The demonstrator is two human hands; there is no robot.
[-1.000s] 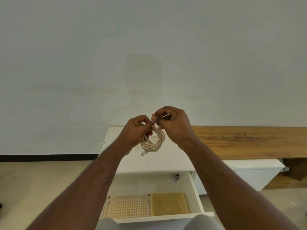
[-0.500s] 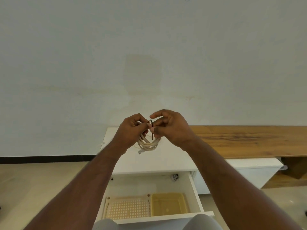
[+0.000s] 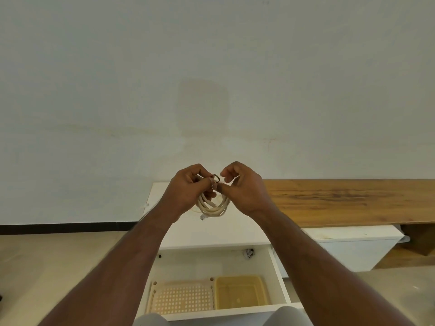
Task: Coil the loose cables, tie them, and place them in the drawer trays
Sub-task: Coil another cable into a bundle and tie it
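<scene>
Cable (image 3: 213, 205) hangs coiled above the open drawer (image 3: 279, 276), gripped at its top by the left hand (image 3: 186, 191); right hand (image 3: 242, 189) pinches the dark tie (image 3: 216, 178) — loop not closed yet. Best to hold the coil tight, cinch the tie snug — then drop it into the perforated tray (image 3: 183, 297) below.

surface: white cabinet (image 3: 211, 234) | open drawer (image 3: 277, 274): perforated tray (image 3: 183, 297), yellow tray (image 3: 240, 292)
</scene>
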